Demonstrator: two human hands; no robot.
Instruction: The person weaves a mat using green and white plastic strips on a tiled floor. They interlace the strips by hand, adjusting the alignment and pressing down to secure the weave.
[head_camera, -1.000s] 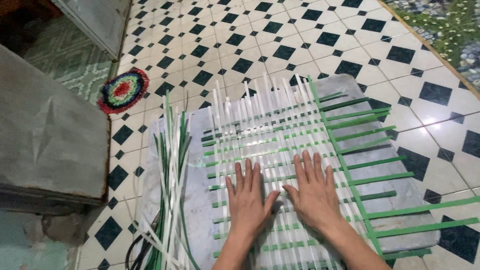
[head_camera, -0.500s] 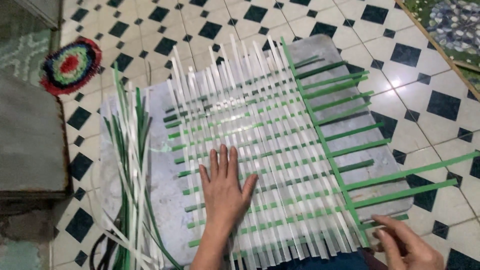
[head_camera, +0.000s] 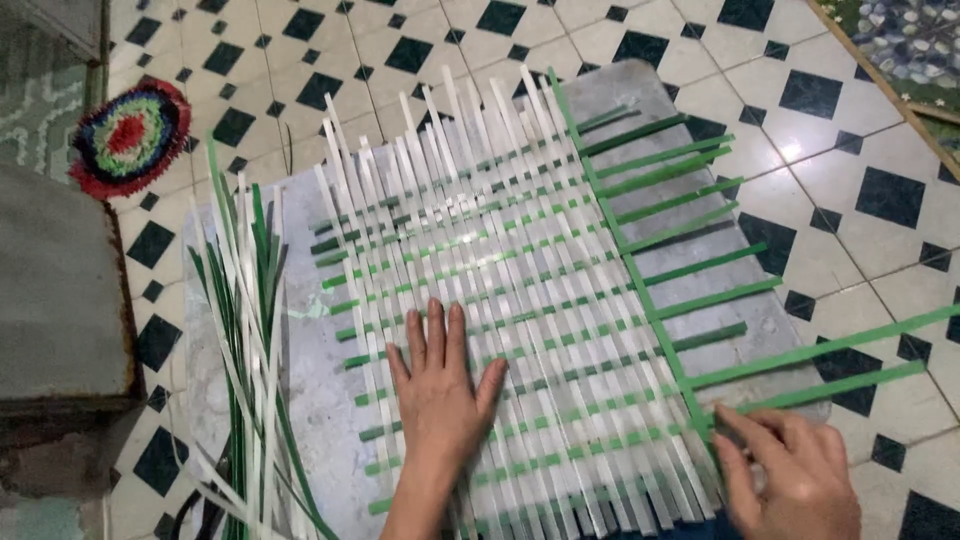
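1. A flat woven mat (head_camera: 520, 300) of white and green strips is laid on a grey board
2. Its unwoven green strip ends (head_camera: 800, 370) are splayed rightward over the tiles

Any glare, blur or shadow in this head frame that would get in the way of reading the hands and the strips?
Head view: lighting soft and even, with one small glare spot on a floor tile upper right; the woven mat and loose strips are fairly sharp; the left hand reads clearly, flat on the weave; the right hand is slightly soft and cut by the lower edge; shadows under both are faint.
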